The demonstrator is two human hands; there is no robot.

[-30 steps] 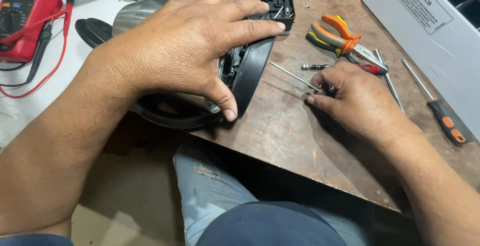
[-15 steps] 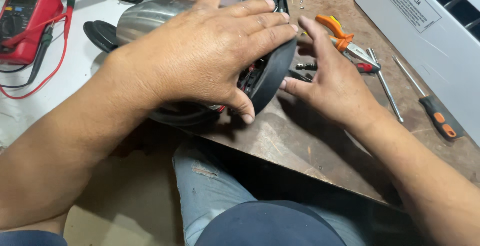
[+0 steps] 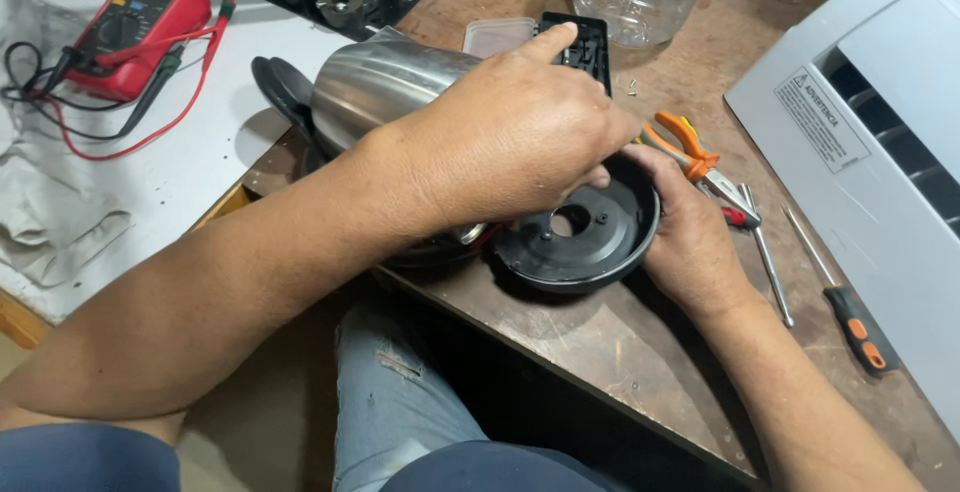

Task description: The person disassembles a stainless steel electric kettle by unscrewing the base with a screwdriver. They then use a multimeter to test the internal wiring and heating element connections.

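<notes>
Steel kettle body [image 3: 385, 82] lies on its side across the middle of the frame, on the brown workbench [image 3: 590, 352]. Your left hand [image 3: 510, 142] presses over its lower end, index finger stretched toward the upper centre. Just right of it, your right hand [image 3: 690, 237] cups the rim of the black round base [image 3: 575, 237]; its fingers seem curled behind, though they're hidden. Orange-handled pliers [image 3: 690, 147] lie beside your right hand.

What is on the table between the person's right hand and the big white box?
In the head view, between the right hand and the white plastic appliance casing lie orange-handled pliers, a thin silver metal rod and a black-and-orange-handled screwdriver.
</notes>
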